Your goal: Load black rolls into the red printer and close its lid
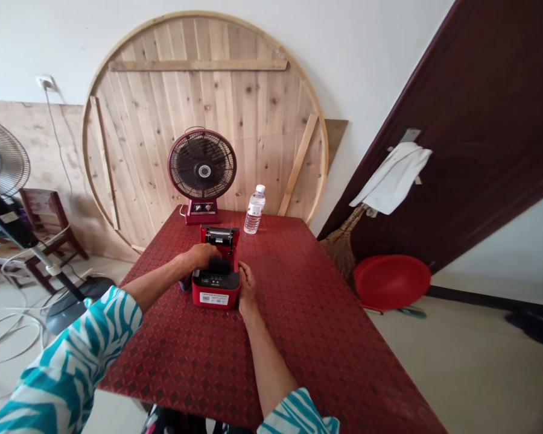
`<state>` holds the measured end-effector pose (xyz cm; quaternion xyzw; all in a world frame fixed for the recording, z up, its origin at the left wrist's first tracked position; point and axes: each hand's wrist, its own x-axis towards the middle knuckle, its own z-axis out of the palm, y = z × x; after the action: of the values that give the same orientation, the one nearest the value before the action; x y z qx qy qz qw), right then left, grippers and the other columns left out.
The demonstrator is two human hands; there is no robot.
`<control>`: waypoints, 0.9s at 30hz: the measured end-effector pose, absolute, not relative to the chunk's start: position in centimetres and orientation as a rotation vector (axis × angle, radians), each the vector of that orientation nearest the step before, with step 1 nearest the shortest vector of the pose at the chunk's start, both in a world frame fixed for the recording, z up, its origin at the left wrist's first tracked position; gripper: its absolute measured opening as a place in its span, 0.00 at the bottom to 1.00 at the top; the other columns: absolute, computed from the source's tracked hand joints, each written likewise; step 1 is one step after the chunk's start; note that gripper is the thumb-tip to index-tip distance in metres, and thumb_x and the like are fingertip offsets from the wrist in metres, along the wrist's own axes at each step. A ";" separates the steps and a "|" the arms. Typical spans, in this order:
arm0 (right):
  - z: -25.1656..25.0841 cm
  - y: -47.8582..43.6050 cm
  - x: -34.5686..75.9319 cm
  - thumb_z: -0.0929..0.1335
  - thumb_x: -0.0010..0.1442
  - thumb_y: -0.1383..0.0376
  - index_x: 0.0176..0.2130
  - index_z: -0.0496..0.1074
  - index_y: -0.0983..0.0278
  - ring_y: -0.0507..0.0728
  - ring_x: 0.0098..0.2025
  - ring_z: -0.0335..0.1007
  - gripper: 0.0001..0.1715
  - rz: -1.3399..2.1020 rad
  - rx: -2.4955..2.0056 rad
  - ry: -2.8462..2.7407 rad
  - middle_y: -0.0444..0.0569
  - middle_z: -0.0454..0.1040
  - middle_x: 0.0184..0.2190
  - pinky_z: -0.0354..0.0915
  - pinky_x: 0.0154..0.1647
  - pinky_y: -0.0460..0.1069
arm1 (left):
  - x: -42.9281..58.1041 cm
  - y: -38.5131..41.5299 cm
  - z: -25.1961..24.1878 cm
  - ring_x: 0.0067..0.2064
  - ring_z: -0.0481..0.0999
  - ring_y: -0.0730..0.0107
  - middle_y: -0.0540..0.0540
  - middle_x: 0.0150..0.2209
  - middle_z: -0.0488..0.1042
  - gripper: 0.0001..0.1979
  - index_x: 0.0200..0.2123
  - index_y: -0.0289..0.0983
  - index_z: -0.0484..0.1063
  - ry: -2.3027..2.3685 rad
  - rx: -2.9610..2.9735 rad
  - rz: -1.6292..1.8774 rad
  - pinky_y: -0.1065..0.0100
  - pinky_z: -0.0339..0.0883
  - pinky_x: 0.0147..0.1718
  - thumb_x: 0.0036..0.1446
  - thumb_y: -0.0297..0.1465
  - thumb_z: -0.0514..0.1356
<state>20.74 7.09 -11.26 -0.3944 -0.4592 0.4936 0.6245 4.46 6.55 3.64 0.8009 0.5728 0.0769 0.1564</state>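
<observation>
Where the printer sits: a red thermal receipt printer (216, 295) stands near the middle of the red patterned tabletop (298, 337), at 12 o'clock from the wearer, with its hinged lid (219, 235) raised toward the far side.

Left hand: the left hand (201, 256) comes in from 10 o'clock over the printer's open top, its fingers (211, 254) curled downward. They touch the printer, but I cannot tell whether they grip anything.

Right hand: the right hand (248, 288) lies against the printer's right side, its fingers (247, 274) lightly curved. I cannot tell whether they press or merely rest there.

Handling: it looks light, stiff and smooth-shelled, and the raised lid's hinge seems its most fragile part.

Where to take hold: the squared lower body looks the safest grip, from both sides, rather than the lid.

Around it: a water bottle (254, 210) stands at 1 o'clock from the printer, and a red desk fan (202, 166) at 12 o'clock. A red plastic basin (391, 281) lies on the floor at 3 o'clock from the tabletop.
</observation>
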 end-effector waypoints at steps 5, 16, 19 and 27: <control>-11.2 7.2 20.6 0.65 0.55 0.54 0.44 0.76 0.59 0.58 0.48 0.71 0.20 1.138 -0.910 -1.047 0.47 0.78 0.44 0.64 0.49 0.52 | 5.2 7.5 3.7 0.42 0.78 0.57 0.48 0.35 0.82 0.17 0.30 0.45 0.81 1.666 2.295 0.137 0.70 0.65 0.34 0.37 0.19 0.65; -11.1 7.3 20.7 0.65 0.54 0.53 0.44 0.75 0.60 0.58 0.49 0.70 0.21 1.134 -0.954 -1.048 0.48 0.77 0.46 0.63 0.50 0.52 | 4.5 6.2 3.3 0.41 0.77 0.59 0.46 0.36 0.79 0.13 0.38 0.44 0.78 1.706 2.307 0.220 0.70 0.64 0.35 0.46 0.28 0.67; -11.1 7.3 20.6 0.65 0.54 0.53 0.44 0.75 0.60 0.58 0.48 0.70 0.22 1.151 -0.937 -1.048 0.48 0.77 0.46 0.64 0.50 0.52 | 4.5 5.4 3.6 0.43 0.77 0.59 0.47 0.39 0.79 0.14 0.41 0.45 0.76 1.743 2.307 0.299 0.70 0.64 0.38 0.48 0.28 0.66; -10.7 7.1 20.6 0.65 0.54 0.53 0.44 0.75 0.59 0.57 0.48 0.71 0.21 1.144 -0.921 -1.050 0.47 0.78 0.44 0.64 0.48 0.51 | 4.4 2.5 5.6 0.47 0.75 0.58 0.46 0.43 0.78 0.17 0.46 0.45 0.76 1.713 2.318 0.649 0.67 0.64 0.46 0.50 0.33 0.64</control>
<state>20.60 7.07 -10.71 -0.4005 -0.4567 0.4973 0.6195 4.43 2.51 5.64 0.7812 0.5773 0.2186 0.0931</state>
